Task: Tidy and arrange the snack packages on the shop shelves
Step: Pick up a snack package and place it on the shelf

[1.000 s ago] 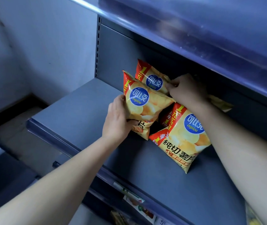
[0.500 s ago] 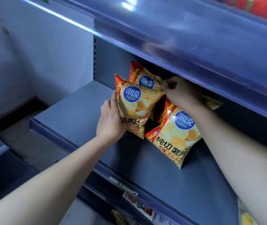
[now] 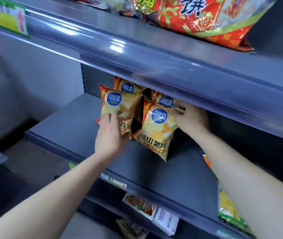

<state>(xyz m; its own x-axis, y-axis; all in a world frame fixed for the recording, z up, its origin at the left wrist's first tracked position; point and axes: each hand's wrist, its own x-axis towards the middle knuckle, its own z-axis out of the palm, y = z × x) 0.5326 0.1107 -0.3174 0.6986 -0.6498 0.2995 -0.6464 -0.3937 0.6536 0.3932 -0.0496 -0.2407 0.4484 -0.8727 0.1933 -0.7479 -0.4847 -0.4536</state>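
Left hand (image 3: 109, 135) is laid against the lower front of the front left bag (image 3: 120, 104), fingers mostly straight and close together, more a press than a grab. Right hand (image 3: 191, 118) is blurry, but its fingertips pinch the top right corner of the front right bag (image 3: 156, 133).

Both bags are yellow-orange crisps with a red stripe and a blue round logo reading 可比克; the right one also says 纯切薯片 lower down. Just behind them stand a back left bag (image 3: 127, 87) and a back right bag (image 3: 165, 100), same logo. All four are upright, huddled in two short rows towards the back of the middle shelf (image 3: 71, 125), which is plain grey-blue metal.

The upper shelf (image 3: 137, 54) hangs over them, with a big red bag (image 3: 197, 18) showing 饼 on top and a green and yellow price label (image 3: 8, 16) with a red arrow on its edge. Under the right arm is a yellow-green packet (image 3: 227, 204); a white packet (image 3: 165, 221) lies a shelf down, print too small to read. Pale wall (image 3: 25, 75) on the left.
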